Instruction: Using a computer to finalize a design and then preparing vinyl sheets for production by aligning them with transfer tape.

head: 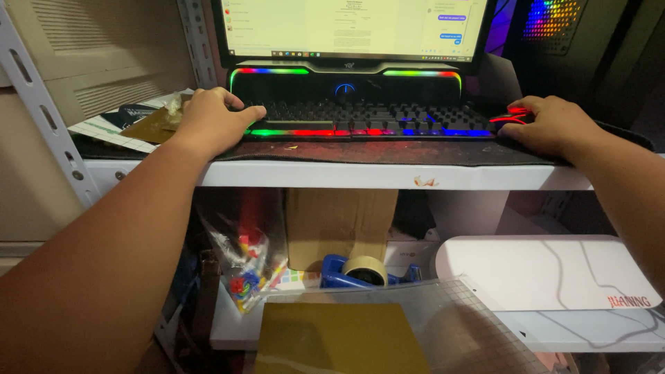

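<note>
Left hand flat on keyboard — fingers outstretched

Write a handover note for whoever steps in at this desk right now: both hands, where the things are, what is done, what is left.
Left hand: resting palm down on the left end of the black keyboard with rainbow backlighting, fingers on the keys, holding nothing.
Right hand: cupped over the black mouse with red glow, to the right of the keyboard.
Both sit on a dark desk mat on the white shelf, in front of the lit monitor, which shows a document with a chat panel beside it.
Done: hands are in place at keyboard and mouse.
Left: cannot tell from this view what is typed or clicked.
</note>
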